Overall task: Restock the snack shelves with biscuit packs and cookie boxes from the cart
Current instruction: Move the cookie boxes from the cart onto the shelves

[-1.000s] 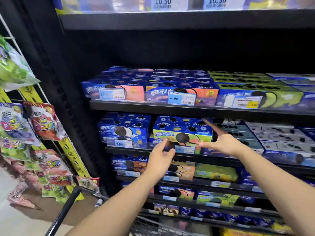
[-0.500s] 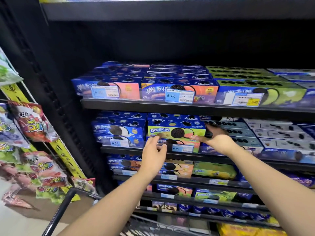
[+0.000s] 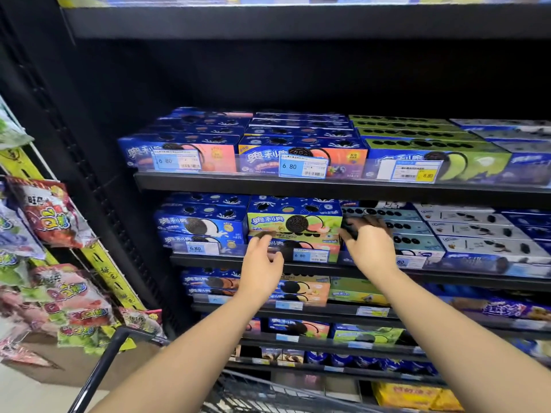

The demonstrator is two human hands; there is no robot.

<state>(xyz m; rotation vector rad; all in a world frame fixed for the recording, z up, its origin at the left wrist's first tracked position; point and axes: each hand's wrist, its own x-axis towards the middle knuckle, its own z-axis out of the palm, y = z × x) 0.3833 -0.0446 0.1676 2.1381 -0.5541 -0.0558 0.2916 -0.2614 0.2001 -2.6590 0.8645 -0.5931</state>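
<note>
A cookie box [image 3: 293, 223] with a green front and blue top lies on a stack on the second shelf [image 3: 226, 261] of the head view. My left hand [image 3: 262, 263] reaches up to its lower left corner, fingertips touching the box edge, thumb apart. My right hand [image 3: 369, 248] is at the box's right end, fingers loosely bent and blurred against it. Neither hand wraps round the box. The cart's black handle [image 3: 98, 368] and wire basket [image 3: 253, 389] show at the bottom; its contents are hidden.
Rows of blue cookie boxes [image 3: 202, 225] fill the shelves above, beside and below, with price tags [image 3: 302, 166] on the rails. Candy bags [image 3: 50, 216] hang on a rack at the left. A brown carton [image 3: 47, 368] stands on the floor.
Both hands have closed in on the two ends of the green-fronted box; the right fingers, straight before, are now bent. The view has moved closer to the shelves.
</note>
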